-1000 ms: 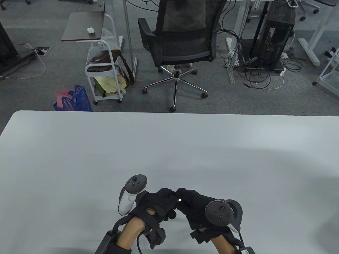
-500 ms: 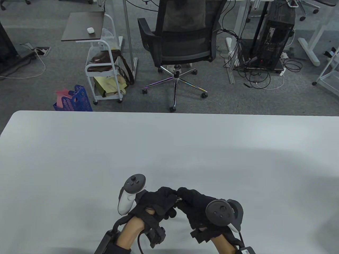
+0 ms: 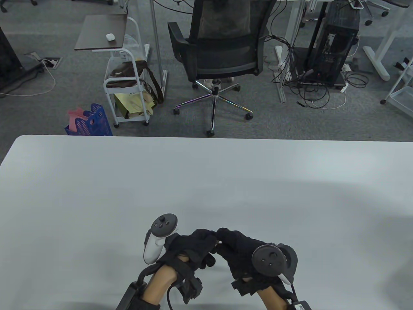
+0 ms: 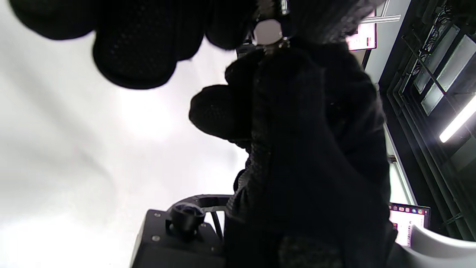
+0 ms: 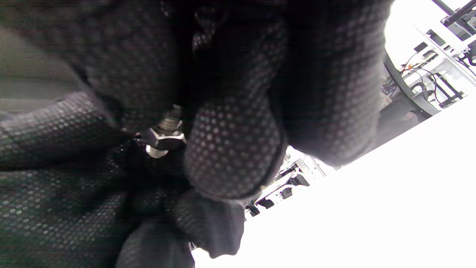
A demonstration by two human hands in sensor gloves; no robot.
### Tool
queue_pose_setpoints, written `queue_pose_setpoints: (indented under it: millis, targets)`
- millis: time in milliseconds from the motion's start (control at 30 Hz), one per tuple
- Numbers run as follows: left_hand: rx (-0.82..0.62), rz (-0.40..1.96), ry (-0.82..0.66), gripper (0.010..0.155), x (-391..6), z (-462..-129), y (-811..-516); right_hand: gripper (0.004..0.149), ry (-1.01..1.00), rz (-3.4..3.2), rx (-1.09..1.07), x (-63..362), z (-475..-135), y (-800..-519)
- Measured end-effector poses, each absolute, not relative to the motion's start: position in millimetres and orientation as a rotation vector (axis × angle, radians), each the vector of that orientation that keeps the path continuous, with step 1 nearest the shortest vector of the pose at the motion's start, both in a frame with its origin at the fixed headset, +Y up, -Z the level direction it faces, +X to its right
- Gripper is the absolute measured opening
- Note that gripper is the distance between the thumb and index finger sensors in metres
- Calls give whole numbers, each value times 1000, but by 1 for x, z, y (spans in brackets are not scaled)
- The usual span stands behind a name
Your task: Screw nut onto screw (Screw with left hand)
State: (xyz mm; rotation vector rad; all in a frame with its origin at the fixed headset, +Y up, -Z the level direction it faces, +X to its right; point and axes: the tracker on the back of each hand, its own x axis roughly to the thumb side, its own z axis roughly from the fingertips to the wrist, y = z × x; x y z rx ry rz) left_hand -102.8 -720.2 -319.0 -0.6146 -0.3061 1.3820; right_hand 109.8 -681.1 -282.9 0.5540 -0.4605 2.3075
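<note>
Lower centre of table view, above plain white surface (image 3: 96,193): left hand in black mesh glove (image 3: 190,247), fingers curled, tips pinching at small silver hex nut (image 5: 163,139). Nut sits on short silver threaded screw (image 5: 170,121), seen in right wrist view left of centre. Immediately right: right hand in black mesh glove (image 3: 240,253), grip pinching screw. Fingertips of both hands touching.

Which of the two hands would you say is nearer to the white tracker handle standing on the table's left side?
Left. The left hand sits right beside the white tracker handle; the right hand lies beyond it, farther right.
</note>
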Motion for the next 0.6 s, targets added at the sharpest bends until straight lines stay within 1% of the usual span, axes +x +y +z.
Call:
queue_pose_setpoints:
  millis: [100,200,300,333,400,500,600]
  targets:
    - [-613,1372,-326,57,-101,-319,-717,47,-457,2315,560,109,-283,-681]
    - [-630,1387,-355,58,-101,-319,-715,47,-438,2309,559,110,-284,-681]
    - [-607,1420,-339,66,-103,-318,-716,47,-443,2306,562,111,-283,-682]
    - [-601,1412,-308,68,-105,-318,-716,47,-459,2310,560,110,-283,-681]
    - [-593,1378,-269,65,-106,-318,-718,47,-459,2308,559,110,-283,-681]
    - [-603,1382,-315,56,-103,-320,-716,47,-462,2309,556,110,-283,-681]
    - [-618,1390,-350,56,-102,-319,-714,47,-444,2308,562,110,-283,-681]
